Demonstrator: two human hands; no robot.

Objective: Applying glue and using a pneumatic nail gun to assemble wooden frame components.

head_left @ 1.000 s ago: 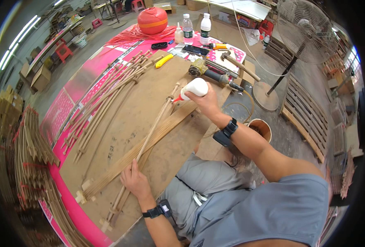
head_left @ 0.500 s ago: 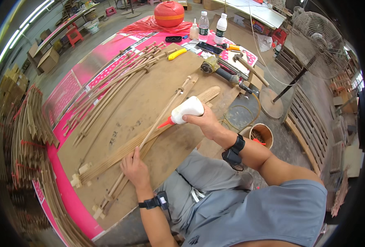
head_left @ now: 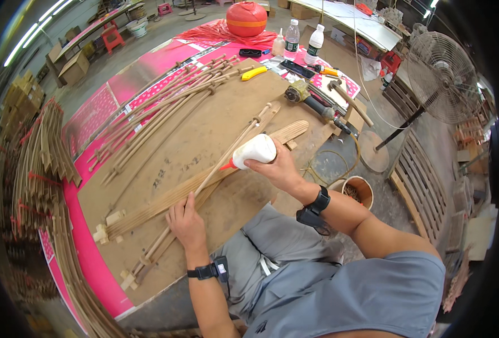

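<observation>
White glue bottle (head_left: pixel 255 150) with its red nozzle is wrapped in the right hand (head_left: pixel 277 169), fingers closed around it and tip aimed down at the thin wooden strip (head_left: pixel 227 152), which runs diagonally over the slatted wood piece (head_left: pixel 198 186) near the middle of the brown board (head_left: pixel 165 141). Left hand (head_left: pixel 186 222) lies flat with fingers together, pinning the strip's near end toward the board's front edge. I'd say squeeze gently, keep the nozzle on the strip's centreline and keep that pressure on.

Glue bottle (head_left: pixel 255 151) rear hidden by right hand (head_left: pixel 277 169); bucket (head_left: pixel 357 191) contents too small to tell.
</observation>
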